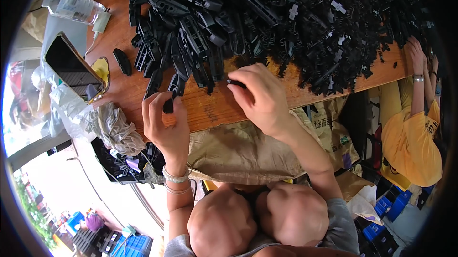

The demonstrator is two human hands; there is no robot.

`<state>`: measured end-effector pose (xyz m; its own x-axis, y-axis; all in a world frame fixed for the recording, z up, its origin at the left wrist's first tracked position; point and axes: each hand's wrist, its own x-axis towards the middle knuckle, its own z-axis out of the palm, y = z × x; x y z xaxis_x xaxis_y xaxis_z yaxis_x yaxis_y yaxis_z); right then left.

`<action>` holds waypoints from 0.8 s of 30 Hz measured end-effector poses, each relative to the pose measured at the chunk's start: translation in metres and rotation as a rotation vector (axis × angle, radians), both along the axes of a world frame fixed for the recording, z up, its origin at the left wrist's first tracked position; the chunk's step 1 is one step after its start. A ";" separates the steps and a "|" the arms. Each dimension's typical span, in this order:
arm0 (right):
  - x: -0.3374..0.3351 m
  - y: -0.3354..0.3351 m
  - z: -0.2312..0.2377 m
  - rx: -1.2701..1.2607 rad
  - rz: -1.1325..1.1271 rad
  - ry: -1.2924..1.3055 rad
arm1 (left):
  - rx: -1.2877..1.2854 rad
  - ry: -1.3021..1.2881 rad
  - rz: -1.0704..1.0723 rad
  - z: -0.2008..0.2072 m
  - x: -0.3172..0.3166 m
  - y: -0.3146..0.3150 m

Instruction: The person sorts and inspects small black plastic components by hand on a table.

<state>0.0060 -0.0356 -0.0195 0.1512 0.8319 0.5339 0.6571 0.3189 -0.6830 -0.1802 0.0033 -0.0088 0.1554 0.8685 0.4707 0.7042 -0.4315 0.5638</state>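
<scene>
Near the front edge of the wooden table, my left hand (164, 121) is closed on a black plastic part (176, 85), long and curved, its lower end between thumb and fingers. To the right, my right hand (262, 96) pinches a small black plastic piece (236, 84) between thumb and forefinger; much of this piece is hidden by the fingers. Just beyond both hands lies a heap of long black plastic housings (191, 33). A second heap, of smaller black toothed pieces (329, 28), spreads to the right. One loose black housing (122, 61) rests apart on the left.
At the left are a phone (71, 64), a clear plastic bottle (76, 6) and a crumpled pale cloth (114, 128). Brown paper sacking (238, 154) hangs below the table edge (210, 109). At the far right, a co-worker in a yellow shirt (410, 147) reaches to the heap.
</scene>
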 end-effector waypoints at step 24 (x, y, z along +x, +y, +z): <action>0.002 -0.040 0.020 -0.208 0.139 0.489 | -0.947 -0.800 -0.342 0.023 0.028 -0.036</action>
